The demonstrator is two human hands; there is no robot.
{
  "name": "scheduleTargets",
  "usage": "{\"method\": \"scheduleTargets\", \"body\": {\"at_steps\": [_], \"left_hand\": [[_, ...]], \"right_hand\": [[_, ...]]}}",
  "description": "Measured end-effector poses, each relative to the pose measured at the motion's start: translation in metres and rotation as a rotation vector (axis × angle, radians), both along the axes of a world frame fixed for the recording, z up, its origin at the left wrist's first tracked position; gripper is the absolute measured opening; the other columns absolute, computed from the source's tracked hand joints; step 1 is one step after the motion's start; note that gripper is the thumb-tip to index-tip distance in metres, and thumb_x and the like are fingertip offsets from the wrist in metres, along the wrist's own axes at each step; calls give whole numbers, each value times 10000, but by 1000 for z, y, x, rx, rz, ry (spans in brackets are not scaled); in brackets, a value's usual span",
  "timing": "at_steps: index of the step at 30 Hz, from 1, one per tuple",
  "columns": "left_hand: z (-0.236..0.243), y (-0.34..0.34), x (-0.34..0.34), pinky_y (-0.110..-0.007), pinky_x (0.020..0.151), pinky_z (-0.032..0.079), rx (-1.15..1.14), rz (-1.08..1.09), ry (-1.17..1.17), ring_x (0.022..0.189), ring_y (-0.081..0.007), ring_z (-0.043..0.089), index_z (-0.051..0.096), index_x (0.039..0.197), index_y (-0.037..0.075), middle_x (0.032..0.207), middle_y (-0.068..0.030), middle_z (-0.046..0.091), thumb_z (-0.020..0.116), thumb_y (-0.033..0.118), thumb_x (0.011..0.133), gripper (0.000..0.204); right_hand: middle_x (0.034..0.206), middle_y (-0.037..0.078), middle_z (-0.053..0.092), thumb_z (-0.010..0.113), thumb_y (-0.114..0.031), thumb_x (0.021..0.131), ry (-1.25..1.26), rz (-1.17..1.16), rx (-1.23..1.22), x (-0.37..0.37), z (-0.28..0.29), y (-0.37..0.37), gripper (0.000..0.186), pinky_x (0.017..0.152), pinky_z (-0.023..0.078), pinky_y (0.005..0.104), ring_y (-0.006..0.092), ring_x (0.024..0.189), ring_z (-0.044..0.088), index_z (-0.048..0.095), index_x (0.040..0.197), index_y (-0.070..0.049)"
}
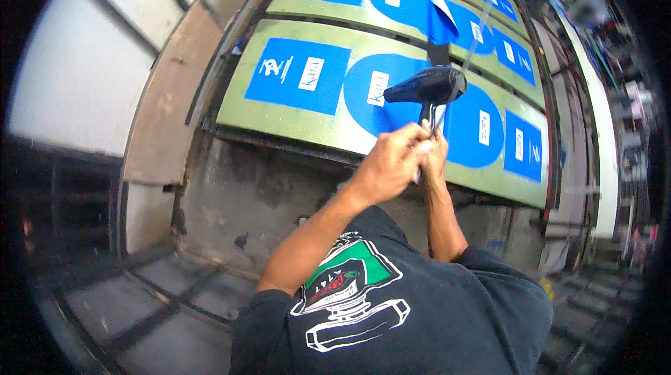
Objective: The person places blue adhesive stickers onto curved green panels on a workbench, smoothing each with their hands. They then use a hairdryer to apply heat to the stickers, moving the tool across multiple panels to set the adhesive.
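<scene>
A black hair dryer (426,86) is held up over the near printed panel, its nozzle pointing left. My right hand (436,156) is closed around the lower part of its handle. Against it, my left hand (395,164) is closed too, with fingers at the bottom of the handle, where they partly hide each other. Something whitish shows beside the handle and below the fingers; its kind is unclear. Beneath the dryer lies a pale olive panel (314,123) printed with blue shapes and white labels.
Farther back, more printed panels (279,3) lie in rows on a dark frame. A dark strip with a lifted blue flap (442,17) crosses them. A blurred thin line hangs near the dryer. At left stands a brown board (157,102); at right runs a white rail (600,116).
</scene>
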State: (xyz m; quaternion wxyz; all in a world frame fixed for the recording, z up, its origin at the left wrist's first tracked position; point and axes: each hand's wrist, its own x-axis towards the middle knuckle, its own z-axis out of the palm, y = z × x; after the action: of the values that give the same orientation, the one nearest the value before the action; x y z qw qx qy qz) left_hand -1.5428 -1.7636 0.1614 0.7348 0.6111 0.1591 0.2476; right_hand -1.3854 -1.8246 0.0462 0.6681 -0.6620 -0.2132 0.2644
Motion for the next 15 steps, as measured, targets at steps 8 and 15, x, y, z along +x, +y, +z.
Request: {"method": "scheduleTargets", "body": {"at_steps": [8,15], "left_hand": [[-3,153,-5,-180,375,286,-74,-260,21,404,-11,382,604,1157,52,664,2,567,512,286,989,302],[-7,309,39,-173,434,297,-423,-179,-11,493,-27,358,593,1134,2,811,-19,579,530,306,978,347]], "right_hand": [[701,20,548,582,-275,964,123,-239,-22,-50,11,55,216,391,392,220,82,495,511,571,976,-60],[661,2,528,607,-292,947,141,-409,-16,-48,3,111,222,378,385,223,73,475,503,572,932,-74]]}}
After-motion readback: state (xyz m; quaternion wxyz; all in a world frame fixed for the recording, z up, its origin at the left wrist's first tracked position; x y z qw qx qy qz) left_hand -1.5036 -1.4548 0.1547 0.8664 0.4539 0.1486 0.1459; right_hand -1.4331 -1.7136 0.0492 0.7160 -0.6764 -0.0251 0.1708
